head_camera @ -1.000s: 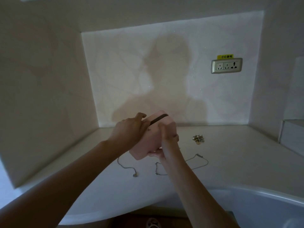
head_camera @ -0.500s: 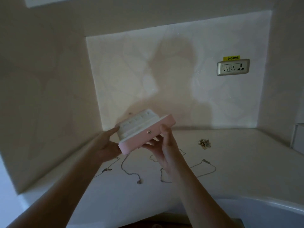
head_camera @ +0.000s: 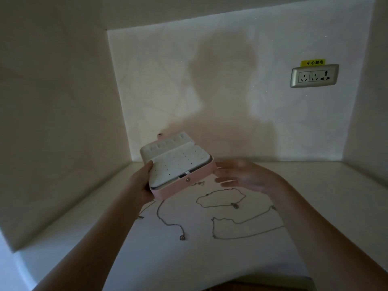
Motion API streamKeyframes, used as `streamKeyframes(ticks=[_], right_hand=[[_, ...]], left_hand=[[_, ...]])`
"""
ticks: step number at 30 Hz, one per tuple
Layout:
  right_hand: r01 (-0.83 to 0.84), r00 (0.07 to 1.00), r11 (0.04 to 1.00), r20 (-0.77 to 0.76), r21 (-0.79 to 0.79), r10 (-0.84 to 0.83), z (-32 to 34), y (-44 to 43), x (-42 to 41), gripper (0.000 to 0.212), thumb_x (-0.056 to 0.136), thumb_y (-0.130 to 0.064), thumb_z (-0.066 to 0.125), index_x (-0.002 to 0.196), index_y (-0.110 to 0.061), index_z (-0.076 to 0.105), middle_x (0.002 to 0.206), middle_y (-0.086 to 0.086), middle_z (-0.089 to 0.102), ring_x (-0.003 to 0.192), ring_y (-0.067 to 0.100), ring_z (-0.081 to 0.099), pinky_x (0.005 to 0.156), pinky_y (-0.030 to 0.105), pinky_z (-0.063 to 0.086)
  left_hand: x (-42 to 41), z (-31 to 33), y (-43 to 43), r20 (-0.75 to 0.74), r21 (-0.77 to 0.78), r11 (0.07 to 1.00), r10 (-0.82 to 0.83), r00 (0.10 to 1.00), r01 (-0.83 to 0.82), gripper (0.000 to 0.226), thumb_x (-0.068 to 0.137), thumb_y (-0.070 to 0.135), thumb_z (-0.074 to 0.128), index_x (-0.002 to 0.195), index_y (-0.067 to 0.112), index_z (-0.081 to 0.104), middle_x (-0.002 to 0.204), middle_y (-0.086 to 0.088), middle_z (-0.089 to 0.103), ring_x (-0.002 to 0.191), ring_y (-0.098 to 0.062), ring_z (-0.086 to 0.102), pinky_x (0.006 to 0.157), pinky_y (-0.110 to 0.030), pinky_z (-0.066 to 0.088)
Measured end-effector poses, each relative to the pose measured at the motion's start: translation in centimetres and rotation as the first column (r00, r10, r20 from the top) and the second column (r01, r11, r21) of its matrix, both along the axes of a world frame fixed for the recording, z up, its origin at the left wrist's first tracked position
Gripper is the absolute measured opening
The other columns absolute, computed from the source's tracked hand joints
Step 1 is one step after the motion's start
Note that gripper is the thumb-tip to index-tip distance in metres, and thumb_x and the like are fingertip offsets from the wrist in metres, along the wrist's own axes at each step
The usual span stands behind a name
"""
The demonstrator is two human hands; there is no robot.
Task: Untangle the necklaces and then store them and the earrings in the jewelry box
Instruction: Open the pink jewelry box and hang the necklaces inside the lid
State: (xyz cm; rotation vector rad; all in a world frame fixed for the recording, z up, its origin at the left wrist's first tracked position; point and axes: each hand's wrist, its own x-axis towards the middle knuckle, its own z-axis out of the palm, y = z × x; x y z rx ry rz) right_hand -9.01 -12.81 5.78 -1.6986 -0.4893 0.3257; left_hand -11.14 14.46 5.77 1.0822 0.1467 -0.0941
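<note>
A pink jewelry box [head_camera: 184, 184] hangs open above the counter, its white perforated earring panel [head_camera: 178, 166] facing up. My left hand [head_camera: 141, 183] grips the box at its left edge. Blurred, my right hand [head_camera: 243, 177] hovers just right of the box with its fingers straight and holds nothing. Below them, several thin silver necklaces lie spread on the white counter: one loop [head_camera: 220, 199] in the middle, one chain [head_camera: 170, 222] to the left, one long chain [head_camera: 241, 227] to the right. The earrings are hidden behind my right hand.
The white counter [head_camera: 210, 261] sits in a walled alcove, with walls close at the left, back and right. A silver power socket [head_camera: 314, 76] with a yellow label is on the back wall. The counter's curved front edge runs near my forearms.
The box has opened fully and tilted so that its panel faces up. My right hand has let go of it and moved off to the right. The camera has moved closer.
</note>
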Motion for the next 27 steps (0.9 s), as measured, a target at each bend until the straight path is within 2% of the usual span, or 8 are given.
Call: streamKeyframes(ticks=[4, 7, 11, 14, 18, 21, 24, 27], right_hand=[[0.249, 0.967, 0.950, 0.101, -0.188, -0.233, -0.9, -1.1, 3.5, 0.032, 0.091, -0.021, 0.065, 0.123, -0.015, 0.061, 0.128, 0.002, 0.061, 0.115, 0.016, 0.056, 0.094, 0.032, 0.047], [0.335, 0.933, 0.855, 0.265, -0.397, -0.243, -2.3, -0.4, 6.3, 0.027, 0.092, -0.009, 0.061, 0.119, -0.010, 0.066, 0.130, 0.006, 0.060, 0.119, 0.019, 0.055, 0.093, 0.028, 0.042], [0.189, 0.972, 0.800, 0.223, -0.570, -0.071, -3.7, 1.4, 8.4, 0.028, 0.089, -0.008, 0.063, 0.114, -0.020, 0.070, 0.122, -0.002, 0.065, 0.116, 0.013, 0.057, 0.099, 0.027, 0.043], [0.075, 0.975, 0.712, 0.202, -0.698, 0.096, -4.2, 3.0, 8.9, 0.033, 0.089, -0.003, 0.056, 0.112, -0.022, 0.070, 0.113, -0.007, 0.065, 0.106, 0.009, 0.058, 0.089, 0.020, 0.042], [0.099, 0.958, 0.701, 0.259, -0.706, 0.126, -4.9, 4.0, 9.5, 0.010, 0.086, -0.016, 0.067, 0.090, -0.023, 0.073, 0.087, -0.013, 0.066, 0.074, -0.004, 0.056, 0.068, 0.014, 0.042], [0.073, 0.957, 0.674, 0.243, -0.735, 0.161, -5.2, 4.2, 9.6, 0.014, 0.088, -0.025, 0.066, 0.075, -0.031, 0.066, 0.080, -0.014, 0.063, 0.070, -0.001, 0.054, 0.066, 0.014, 0.041], [0.086, 0.946, 0.620, 0.259, -0.780, 0.195, -5.0, 4.2, 9.7, 0.016, 0.094, -0.025, 0.056, 0.083, -0.020, 0.067, 0.083, -0.008, 0.063, 0.070, 0.004, 0.053, 0.067, 0.020, 0.041], [0.134, 0.949, 0.767, 0.304, -0.628, 0.083, -4.0, 3.8, 9.4, 0.010, 0.095, -0.018, 0.057, 0.086, -0.016, 0.061, 0.079, -0.008, 0.066, 0.070, 0.005, 0.060, 0.069, 0.021, 0.044]], left_hand=[[1.5, -1.0, 0.9, -0.020, 0.004, 0.998, 0.066, 0.998, -0.066, 0.043, 0.102, 0.036, 0.038, 0.134, 0.009, 0.048, 0.111, -0.016, 0.065, 0.088, -0.030, 0.066, 0.057, -0.038, 0.058], [2.7, -1.7, 1.4, -0.040, 0.038, 0.994, 0.101, 0.994, -0.099, 0.036, 0.099, 0.028, 0.043, 0.127, 0.006, 0.050, 0.104, -0.016, 0.065, 0.087, -0.032, 0.063, 0.058, -0.039, 0.055], [4.1, -1.5, 1.6, -0.016, 0.131, 0.983, 0.135, 0.991, -0.132, 0.033, 0.097, 0.023, 0.046, 0.125, 0.006, 0.052, 0.108, -0.015, 0.064, 0.093, -0.032, 0.062, 0.070, -0.042, 0.050], [4.9, -1.6, 2.1, 0.005, 0.205, 0.964, 0.169, 0.986, -0.167, 0.028, 0.097, 0.024, 0.049, 0.118, 0.008, 0.057, 0.103, -0.013, 0.066, 0.090, -0.030, 0.063, 0.069, -0.040, 0.050], [4.9, -2.4, 2.7, 0.025, 0.286, 0.933, 0.220, 0.975, -0.217, 0.023, 0.097, 0.031, 0.051, 0.103, 0.011, 0.062, 0.093, -0.011, 0.068, 0.081, -0.026, 0.064, 0.063, -0.036, 0.049], [4.7, -2.7, 2.3, 0.050, 0.302, 0.924, 0.231, 0.972, -0.236, 0.024, 0.095, 0.038, 0.052, 0.094, 0.015, 0.061, 0.091, -0.008, 0.068, 0.079, -0.024, 0.065, 0.062, -0.034, 0.050], [4.3, -3.0, 1.6, 0.042, 0.321, 0.921, 0.217, 0.975, -0.219, 0.024, 0.095, 0.037, 0.051, 0.092, 0.015, 0.061, 0.086, -0.008, 0.068, 0.073, -0.023, 0.066, 0.058, -0.032, 0.051], [3.9, -3.1, 1.4, 0.040, 0.297, 0.938, 0.175, 0.984, -0.179, 0.023, 0.095, 0.031, 0.050, 0.094, 0.013, 0.062, 0.077, -0.008, 0.071, 0.061, -0.020, 0.068, 0.048, -0.028, 0.052]])
